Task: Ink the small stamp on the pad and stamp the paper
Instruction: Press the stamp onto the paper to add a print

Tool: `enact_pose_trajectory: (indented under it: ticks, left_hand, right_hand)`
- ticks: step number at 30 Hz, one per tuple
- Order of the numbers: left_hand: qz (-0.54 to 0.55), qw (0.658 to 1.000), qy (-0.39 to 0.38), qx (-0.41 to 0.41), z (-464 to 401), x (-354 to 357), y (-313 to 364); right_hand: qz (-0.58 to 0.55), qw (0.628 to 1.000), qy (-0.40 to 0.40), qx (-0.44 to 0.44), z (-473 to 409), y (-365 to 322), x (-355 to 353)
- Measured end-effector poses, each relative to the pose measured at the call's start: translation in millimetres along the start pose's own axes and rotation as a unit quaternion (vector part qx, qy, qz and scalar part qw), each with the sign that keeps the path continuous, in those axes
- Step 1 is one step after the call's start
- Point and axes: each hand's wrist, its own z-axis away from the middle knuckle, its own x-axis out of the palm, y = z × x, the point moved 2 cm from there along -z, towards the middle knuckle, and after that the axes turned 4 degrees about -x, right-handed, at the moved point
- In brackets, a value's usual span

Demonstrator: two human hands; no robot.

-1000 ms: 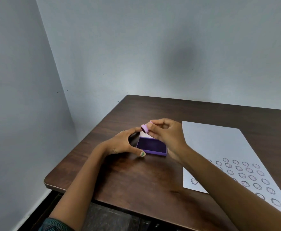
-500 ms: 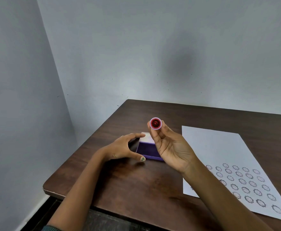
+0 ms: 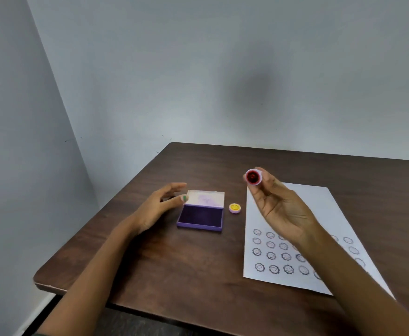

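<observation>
Stamp (image 3: 253, 177), small and round with a pale lilac body, is raised above the bench (image 3: 164, 265), pinched at the fingertips of the right hand (image 3: 279, 209) over the far left corner of the paper (image 3: 302, 197). Its face is turned toward the camera and shows a red, inked centre inside a lighter ring. That right grip is narrow, closed around the stamp's barrel with the palm facing the camera. The paper lies flat toward the right side of the bench, its near half covered in rows of round smiley prints (image 3: 273, 269), some hidden behind the right forearm. An ink pad (image 3: 200, 218) sits open near the middle of the bench, well left of the paper; its dark purple ink surface faces up and its pale lid (image 3: 206, 198) lies folded back toward the far edge. Just beside the pad's far right corner, between pad and paper, rests a small yellow cap (image 3: 234, 208) with a smiley on top. The left hand (image 3: 158, 209) lies at the pad's left, fingers loosely spread in a wide grip holding nothing, the thumb tip near the lid's left corner; contact cannot be told.
</observation>
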Motion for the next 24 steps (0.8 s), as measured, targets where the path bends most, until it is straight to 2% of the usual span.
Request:
enact_pose_trajectory:
  ticks: [5,9,13,16,20,24]
  left_hand:
    - [-0.109,0.987,0.112,0.037,0,8,5]
    - [-0.182,0.971,0.133,0.082,-2,28,28]
    - [-0.206,0.970,0.064,0.110,-9,73,65]
    - [-0.265,0.957,-0.046,0.106,-20,117,92]
    - [-0.361,0.911,-0.171,0.103,-26,161,101]
    - [-0.370,0.894,-0.219,0.128,-22,179,90]
  right_hand:
    - [0.053,0.995,0.031,-0.077,5,-60,-47]
    - [0.131,0.985,0.052,-0.102,5,-88,-82]
    - [0.273,0.956,0.022,-0.102,2,-99,-99]
    - [0.418,0.900,-0.001,-0.121,2,-99,-102]
    - [0.509,0.847,-0.032,-0.152,4,-91,-100]
    - [0.568,0.804,-0.079,-0.157,6,-89,-96]
